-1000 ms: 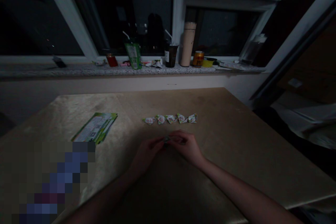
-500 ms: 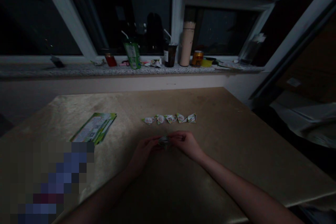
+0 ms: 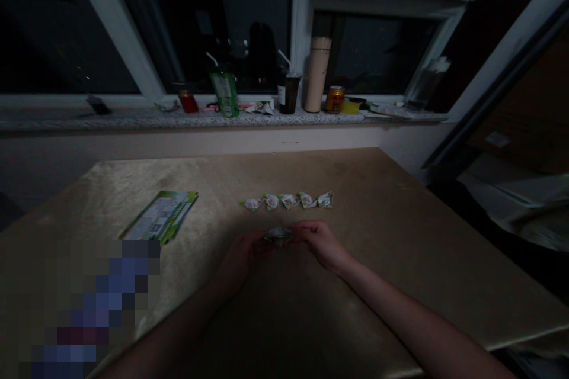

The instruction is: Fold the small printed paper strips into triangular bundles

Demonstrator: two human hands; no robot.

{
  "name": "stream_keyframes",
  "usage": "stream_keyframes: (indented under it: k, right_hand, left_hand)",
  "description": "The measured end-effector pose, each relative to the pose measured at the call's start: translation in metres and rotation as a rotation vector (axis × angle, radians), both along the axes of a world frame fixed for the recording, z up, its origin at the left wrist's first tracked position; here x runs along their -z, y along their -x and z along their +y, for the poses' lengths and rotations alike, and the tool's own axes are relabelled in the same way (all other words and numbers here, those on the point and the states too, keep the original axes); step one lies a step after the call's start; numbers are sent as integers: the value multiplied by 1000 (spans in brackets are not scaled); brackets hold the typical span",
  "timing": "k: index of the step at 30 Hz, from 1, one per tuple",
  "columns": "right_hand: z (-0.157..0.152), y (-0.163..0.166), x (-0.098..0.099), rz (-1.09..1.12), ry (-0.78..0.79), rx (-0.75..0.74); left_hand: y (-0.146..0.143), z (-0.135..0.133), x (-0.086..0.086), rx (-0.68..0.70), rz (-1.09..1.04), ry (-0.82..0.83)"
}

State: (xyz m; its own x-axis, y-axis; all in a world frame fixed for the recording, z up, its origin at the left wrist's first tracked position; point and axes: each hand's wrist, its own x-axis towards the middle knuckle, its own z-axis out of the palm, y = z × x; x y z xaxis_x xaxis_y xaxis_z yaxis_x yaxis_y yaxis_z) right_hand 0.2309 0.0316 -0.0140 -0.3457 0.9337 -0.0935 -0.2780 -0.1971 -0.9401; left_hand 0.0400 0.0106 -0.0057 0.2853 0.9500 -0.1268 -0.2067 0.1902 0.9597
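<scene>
Between my two hands is a small wrapped candy (image 3: 278, 235) with a green and white wrapper, dim in the shadow. My left hand (image 3: 242, 254) pinches its left end, and my right hand (image 3: 320, 241) pinches its right end. Just beyond the hands, several similar wrapped candies (image 3: 288, 201) lie in a row on the table. To the left lies a flat green and white packet (image 3: 160, 216) with printing on it.
The table (image 3: 391, 249) has a shiny tan cover. Behind it, a stone windowsill (image 3: 146, 121) bears a green cup (image 3: 225, 93), a dark cup (image 3: 288, 93), a pink flask (image 3: 317, 74), an orange can (image 3: 335, 99) and a red jar (image 3: 188, 101). A pixelated patch hides the lower left.
My hands have drawn slightly apart, so more of the candy's wrapper shows between them. The row of candies and the packet have not moved.
</scene>
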Motion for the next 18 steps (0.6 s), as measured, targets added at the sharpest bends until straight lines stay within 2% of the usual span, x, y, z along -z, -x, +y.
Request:
stream_keyframes:
  k: [9,18]
  right_hand:
    - [-1,2,-5,75,40,6]
    - [-2,5,-6,104,58,41]
  left_hand:
    - [1,4,9,-17,-57,27]
    - [0,5,11,-69,-45,47]
